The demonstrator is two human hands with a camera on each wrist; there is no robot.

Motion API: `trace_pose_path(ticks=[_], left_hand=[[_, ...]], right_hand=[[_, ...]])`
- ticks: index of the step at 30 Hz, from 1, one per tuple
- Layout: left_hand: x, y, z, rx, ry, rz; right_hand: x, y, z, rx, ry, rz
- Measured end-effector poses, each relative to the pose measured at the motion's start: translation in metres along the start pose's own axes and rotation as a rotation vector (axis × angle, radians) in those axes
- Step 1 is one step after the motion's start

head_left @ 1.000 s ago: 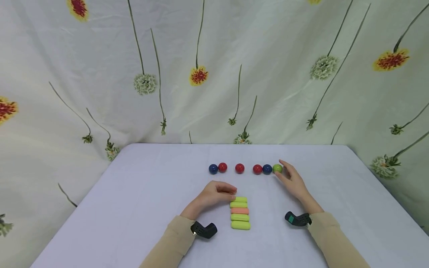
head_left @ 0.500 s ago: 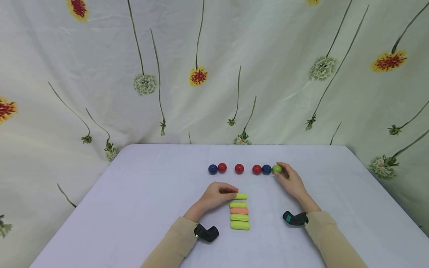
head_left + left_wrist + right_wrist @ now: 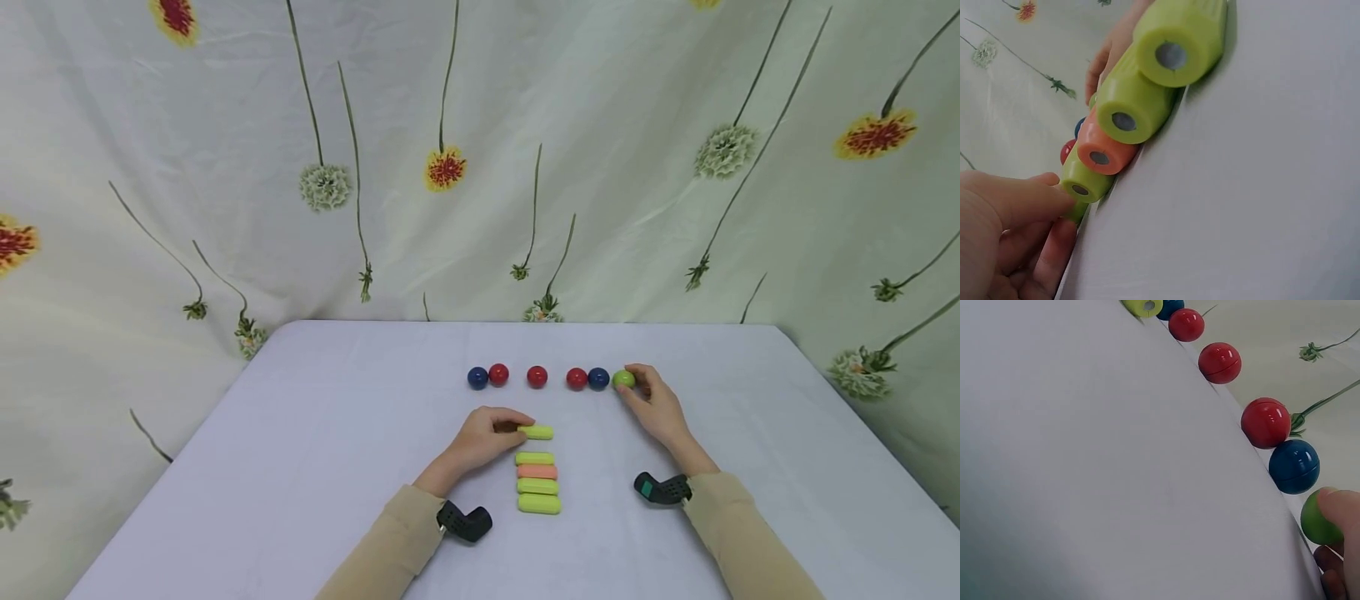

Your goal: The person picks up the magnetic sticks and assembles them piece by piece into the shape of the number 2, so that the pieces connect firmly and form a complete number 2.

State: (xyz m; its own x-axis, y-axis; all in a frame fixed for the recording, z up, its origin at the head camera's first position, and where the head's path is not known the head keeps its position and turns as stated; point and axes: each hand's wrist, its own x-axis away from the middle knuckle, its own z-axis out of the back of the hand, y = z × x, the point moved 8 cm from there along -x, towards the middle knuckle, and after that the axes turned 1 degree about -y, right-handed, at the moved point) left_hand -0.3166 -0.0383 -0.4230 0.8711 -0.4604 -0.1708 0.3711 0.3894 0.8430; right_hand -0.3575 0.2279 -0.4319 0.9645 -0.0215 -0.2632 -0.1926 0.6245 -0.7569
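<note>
My left hand [image 3: 487, 433] pinches the left end of a yellow-green rod [image 3: 538, 432], held beyond the other rods. Nearer, an orange rod [image 3: 537, 472] and several yellow-green rods [image 3: 538, 503] lie side by side in a column. The left wrist view shows a round grey insert in each near end, as on the closest rod [image 3: 1171, 55]; the pinched rod is mostly hidden there. At the far right my right hand [image 3: 662, 410] grips a green ball [image 3: 1320, 520] between thumb and fingers. A narrow gap separates it from a blue ball [image 3: 1294, 466].
Further left in the ball row are a red ball [image 3: 577, 379] touching the blue one, a lone red ball [image 3: 537, 377], and another red ball [image 3: 498, 375] beside a blue ball [image 3: 477, 378]. A white-covered table [image 3: 300, 467] bears everything; a flowered cloth [image 3: 247, 125] hangs behind.
My left hand has drawn the farthest rod away from the column, opening a gap. My right hand has taken hold of the green ball and shifted it slightly right, off the blue ball.
</note>
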Motion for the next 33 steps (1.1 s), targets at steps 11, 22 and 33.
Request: trace_pose_path(ticks=[11, 22, 33], left_hand=[[-0.005, -0.007, -0.001, 0.006, 0.004, -0.004], [-0.006, -0.007, -0.003, 0.01, 0.025, -0.023], [-0.004, -0.011, -0.001, 0.07, 0.03, -0.022]], right_hand=[[0.008, -0.001, 0.006, -0.01, 0.024, -0.055], [0.013, 0.003, 0.008, -0.018, 0.031, -0.098], [0.015, -0.004, 0.0, -0.042, -0.023, -0.094]])
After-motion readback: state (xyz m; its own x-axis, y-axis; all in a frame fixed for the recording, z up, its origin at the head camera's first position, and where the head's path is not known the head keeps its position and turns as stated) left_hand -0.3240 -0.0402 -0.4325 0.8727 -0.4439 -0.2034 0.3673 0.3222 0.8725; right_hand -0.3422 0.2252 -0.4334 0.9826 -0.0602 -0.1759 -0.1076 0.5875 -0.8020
